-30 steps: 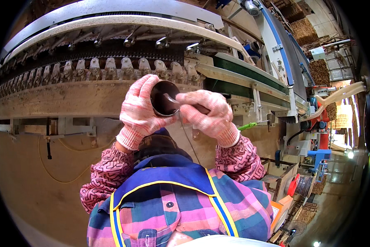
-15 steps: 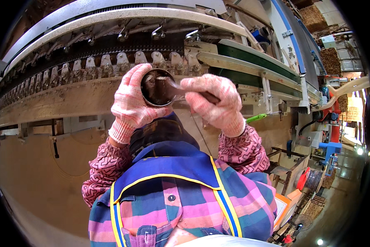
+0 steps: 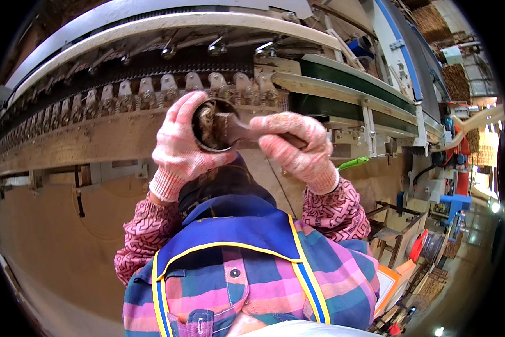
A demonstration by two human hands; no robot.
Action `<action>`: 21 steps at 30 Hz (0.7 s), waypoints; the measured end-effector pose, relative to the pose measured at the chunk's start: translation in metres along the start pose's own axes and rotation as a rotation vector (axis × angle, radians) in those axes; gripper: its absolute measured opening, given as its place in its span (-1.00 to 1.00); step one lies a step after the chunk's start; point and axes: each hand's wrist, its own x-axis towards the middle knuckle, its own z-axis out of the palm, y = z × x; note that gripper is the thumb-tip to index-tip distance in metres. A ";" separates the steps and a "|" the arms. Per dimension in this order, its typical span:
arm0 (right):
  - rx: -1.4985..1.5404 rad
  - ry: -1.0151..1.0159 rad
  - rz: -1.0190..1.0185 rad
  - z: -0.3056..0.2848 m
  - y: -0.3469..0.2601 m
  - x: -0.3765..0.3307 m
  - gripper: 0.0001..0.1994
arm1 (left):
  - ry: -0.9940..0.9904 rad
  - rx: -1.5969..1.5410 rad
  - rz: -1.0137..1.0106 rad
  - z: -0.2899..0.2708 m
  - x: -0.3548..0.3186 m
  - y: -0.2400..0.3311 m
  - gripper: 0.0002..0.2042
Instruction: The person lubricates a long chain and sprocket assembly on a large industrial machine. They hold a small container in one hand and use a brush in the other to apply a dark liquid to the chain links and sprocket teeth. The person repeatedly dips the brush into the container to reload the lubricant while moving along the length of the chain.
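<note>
My left hand [image 3: 176,137], in a pink-and-white knit glove, is wrapped round a round, dark-walled can [image 3: 214,149] with its mouth tipped toward me. Inside the can lies a lumpy brownish-grey substance [image 3: 207,124]. A putty knife [image 3: 240,131] with a flat metal blade reaches into the mouth, its blade end against or beside that substance. My right hand [image 3: 297,146], gloved the same way, grips the putty knife by its brown handle, fingers closed. Both hands are held up in front of my apron [image 3: 224,230].
Beyond my hands runs a long machine with a row of metal brackets and springs [image 3: 145,92] and a dusty wooden-looking beam [image 3: 67,137]. Green belts [image 3: 348,84] extend to the right. A bright green-handled tool [image 3: 353,163] sits right of my right hand. Stacked brown material stands far right.
The putty knife's blade has shifted inside the can, and more of the lumpy substance shows. My right hand has moved slightly right and down; my left hand still holds the can.
</note>
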 end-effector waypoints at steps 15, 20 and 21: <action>-0.293 0.049 -0.483 -0.007 0.038 0.005 -0.76 | -0.038 -0.121 -0.076 0.008 -0.007 -0.002 0.09; -0.331 0.112 -0.534 -0.010 0.044 0.008 -0.77 | -0.098 -0.227 -0.137 0.006 -0.006 -0.004 0.07; -0.263 0.135 -0.512 -0.009 0.045 0.006 -0.77 | -0.106 -0.220 -0.130 0.006 -0.004 -0.002 0.08</action>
